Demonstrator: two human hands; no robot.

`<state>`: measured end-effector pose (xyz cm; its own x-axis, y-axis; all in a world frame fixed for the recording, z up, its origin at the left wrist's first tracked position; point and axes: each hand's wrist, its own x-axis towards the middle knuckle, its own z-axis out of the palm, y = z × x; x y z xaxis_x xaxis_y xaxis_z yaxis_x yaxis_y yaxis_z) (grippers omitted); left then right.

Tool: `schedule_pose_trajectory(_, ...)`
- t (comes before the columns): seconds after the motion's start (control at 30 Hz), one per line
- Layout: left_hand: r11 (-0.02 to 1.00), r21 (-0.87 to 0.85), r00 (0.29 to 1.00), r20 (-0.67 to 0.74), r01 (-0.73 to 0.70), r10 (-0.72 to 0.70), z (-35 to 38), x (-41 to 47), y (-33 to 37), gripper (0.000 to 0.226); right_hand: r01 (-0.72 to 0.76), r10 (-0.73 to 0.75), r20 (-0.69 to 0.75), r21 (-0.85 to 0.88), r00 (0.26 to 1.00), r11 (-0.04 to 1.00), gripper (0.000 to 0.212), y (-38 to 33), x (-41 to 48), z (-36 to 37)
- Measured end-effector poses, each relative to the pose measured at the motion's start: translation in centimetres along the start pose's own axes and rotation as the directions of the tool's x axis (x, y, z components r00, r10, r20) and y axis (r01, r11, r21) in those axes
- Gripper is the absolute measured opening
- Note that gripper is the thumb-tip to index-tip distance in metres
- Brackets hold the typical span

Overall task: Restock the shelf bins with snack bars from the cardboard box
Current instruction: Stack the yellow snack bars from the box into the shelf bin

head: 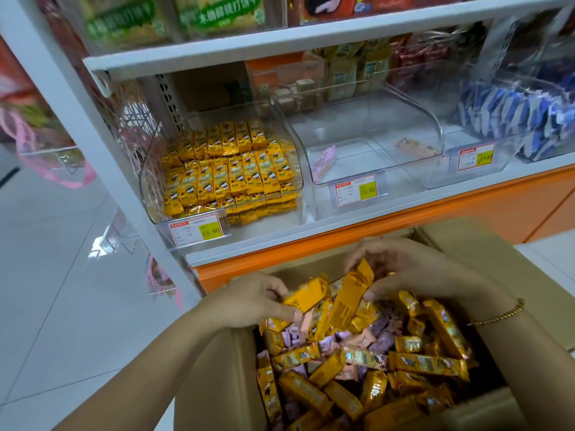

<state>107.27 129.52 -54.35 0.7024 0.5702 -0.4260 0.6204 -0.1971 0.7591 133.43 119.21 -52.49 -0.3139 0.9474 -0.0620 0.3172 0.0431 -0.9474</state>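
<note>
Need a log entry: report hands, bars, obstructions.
Left hand grips yellow bar; right hand grips upright bar, in cardboard box. Middle bin nearly empty, unobstructed.

Middle bin (343, 179) stands open with room inside; left bin (147, 185) is packed full

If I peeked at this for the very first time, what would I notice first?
Probably the open brown cardboard box at the bottom, heaped with yellow foil-wrapped snack bars and some pink-wrapped bars, with the left hand and right hand each gripping yellow bars above the heap. Next, on the white shelf, the clear plastic bin at the left packed with neat yellow rows, beside the almost bare clear middle bin.
</note>
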Motion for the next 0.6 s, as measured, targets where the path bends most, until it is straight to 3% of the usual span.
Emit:
schedule_pose_trajectory(0.07, 0.999, 0.021, 0.997, -0.066, 0.044, -0.043, -0.1, 0.2, -0.3, 0.037, 0.022, -0.020, -0.019, 0.159, 1.000, 0.987, 0.034, 0.3, 0.1, -0.2)
schedule_pose_trajectory(0.23, 0.998, 0.061, 0.971, -0.240, -0.001, 0.015, 0.4, 0.4, -0.5, 0.055, 0.096, -0.069, -0.113, 0.253, 0.991, 0.963, 0.042, 1.5, 0.9, -0.3)
schedule_pose_trajectory(0.33, 0.998, 0.039, 0.953, -0.300, -0.039, 0.049, 0.2, 0.1, 0.4, 0.046, 0.081, -0.036, -0.155, 0.293, 0.987, 0.953, 0.044, 1.9, 1.1, -0.3)
schedule_pose_trajectory(0.47, 0.999, -0.012, 0.942, -0.336, -0.030, 0.024, 0.0, -0.1, 1.1, 0.039, 0.122, -0.024, -0.336, 0.274, 0.942, 0.954, 0.046, 1.9, 1.5, -0.3)
schedule_pose_trajectory(0.6, 0.992, -0.110, 0.965, -0.261, -0.059, 0.028, -0.3, 0.0, 1.5, 0.012, 0.145, -0.012, -0.473, 0.247, 0.881, 0.958, 0.058, 2.3, 1.7, -0.6)
